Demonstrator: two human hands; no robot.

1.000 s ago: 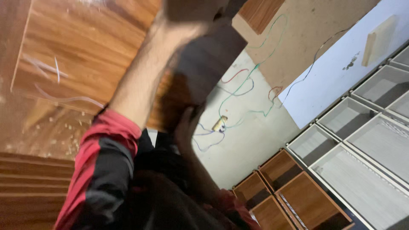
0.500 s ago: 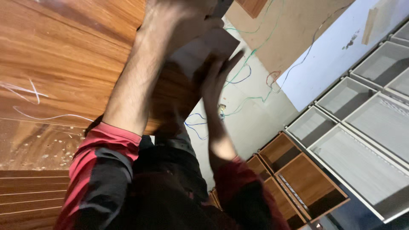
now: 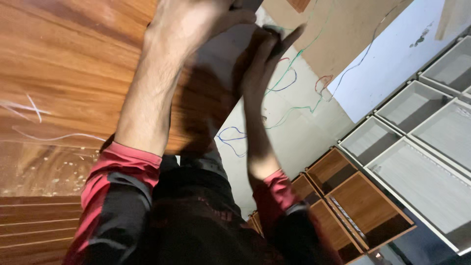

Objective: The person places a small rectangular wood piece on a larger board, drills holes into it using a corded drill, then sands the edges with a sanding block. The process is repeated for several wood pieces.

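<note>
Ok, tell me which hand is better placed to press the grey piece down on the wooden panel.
Probably left: the left hand lies over the grey piece; the right hand only touches its edge, fingers straight.

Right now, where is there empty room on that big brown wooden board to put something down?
The brown wooden board is bare left of the left forearm, above the white scratch marks. Lower down, pale sawdust litters it. The top edge is crowded: the left hand and right hand meet there on a grey flat piece.
</note>
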